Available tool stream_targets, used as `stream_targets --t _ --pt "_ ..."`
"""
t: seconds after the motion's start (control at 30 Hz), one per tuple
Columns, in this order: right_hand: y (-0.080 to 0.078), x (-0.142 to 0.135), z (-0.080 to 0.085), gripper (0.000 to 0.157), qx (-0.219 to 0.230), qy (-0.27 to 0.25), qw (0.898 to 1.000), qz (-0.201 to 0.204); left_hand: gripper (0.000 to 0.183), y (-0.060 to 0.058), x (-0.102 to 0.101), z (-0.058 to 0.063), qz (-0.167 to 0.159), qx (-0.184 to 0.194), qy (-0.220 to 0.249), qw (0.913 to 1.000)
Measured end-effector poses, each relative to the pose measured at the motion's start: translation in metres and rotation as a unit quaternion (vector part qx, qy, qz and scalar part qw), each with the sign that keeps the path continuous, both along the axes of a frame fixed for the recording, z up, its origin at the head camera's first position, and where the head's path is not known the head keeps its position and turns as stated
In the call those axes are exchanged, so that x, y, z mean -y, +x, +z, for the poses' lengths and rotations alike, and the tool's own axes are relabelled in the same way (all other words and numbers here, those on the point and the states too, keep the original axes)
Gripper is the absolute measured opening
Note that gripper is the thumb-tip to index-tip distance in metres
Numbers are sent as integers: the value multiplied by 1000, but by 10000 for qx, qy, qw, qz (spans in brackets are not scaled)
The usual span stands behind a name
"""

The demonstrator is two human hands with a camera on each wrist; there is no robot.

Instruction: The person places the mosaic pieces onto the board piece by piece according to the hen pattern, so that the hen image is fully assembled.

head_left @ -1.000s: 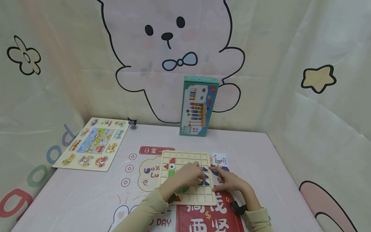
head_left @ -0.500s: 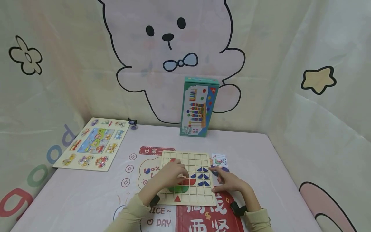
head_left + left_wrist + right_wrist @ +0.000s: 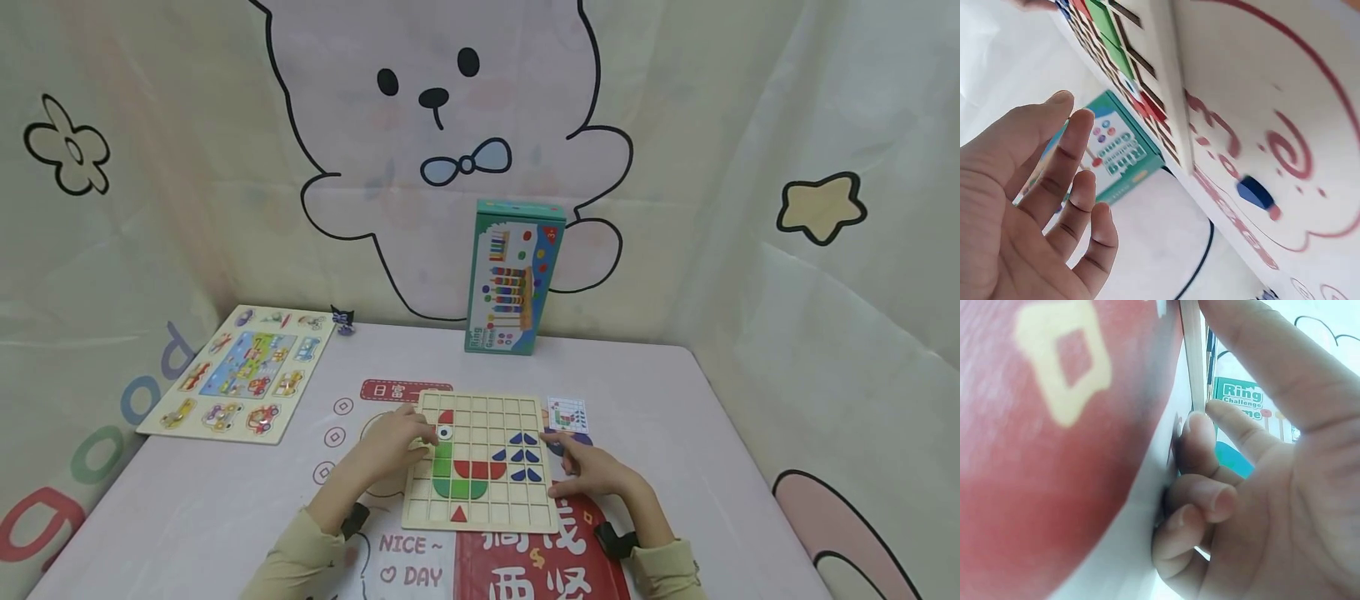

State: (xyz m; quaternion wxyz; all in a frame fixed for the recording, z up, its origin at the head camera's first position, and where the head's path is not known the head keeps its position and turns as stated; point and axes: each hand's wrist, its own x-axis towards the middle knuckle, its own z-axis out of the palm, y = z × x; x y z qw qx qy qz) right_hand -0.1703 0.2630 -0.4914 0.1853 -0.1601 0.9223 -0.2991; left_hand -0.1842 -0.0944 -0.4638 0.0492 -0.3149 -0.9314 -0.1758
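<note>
A square wooden grid board (image 3: 517, 510) lies on the table, bearing a bird-like pattern of green, red and blue pieces. Blue petal-shaped pieces (image 3: 525, 456) sit at its right, and a red triangle (image 3: 459, 514) near its front edge. My left hand (image 3: 393, 446) hovers at the board's left edge, fingers loosely bent with nothing between them. A loose blue piece (image 3: 1255, 192) lies on the tablecloth left of the board; in the head view my left hand hides it. My right hand (image 3: 596, 468) rests thumb and fingertips against the board's right edge.
A small pattern card (image 3: 567, 414) lies right of the board. Behind it stands a green ring game box (image 3: 513, 279). A vehicle puzzle board (image 3: 240, 375) and a small dark figurine (image 3: 342, 320) are at the back left. Printed curtains surround the table.
My left hand has moved left from the blue pieces, across the pattern to the board's left edge, uncovering the red and green pieces. My right hand has stayed at the right edge.
</note>
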Motion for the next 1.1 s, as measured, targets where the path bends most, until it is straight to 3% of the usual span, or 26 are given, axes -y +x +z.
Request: stream_targets --t 0.4,0.6,0.83,1.1 --pt "-1 -1 -1 83 -10 -30 10000 59 12 0 40 -6 977 313 137 9946" --pt "-1 0 0 83 -10 -28 10000 43 11 -5 55 -10 1131 179 68 9934" --pt "-1 1 0 84 -3 -28 10000 35 12 -12 64 -12 1367 446 1 9896" --pt "-1 1 -1 84 15 1 10000 -5 16 -20 61 -24 1177 462 -191 9918"
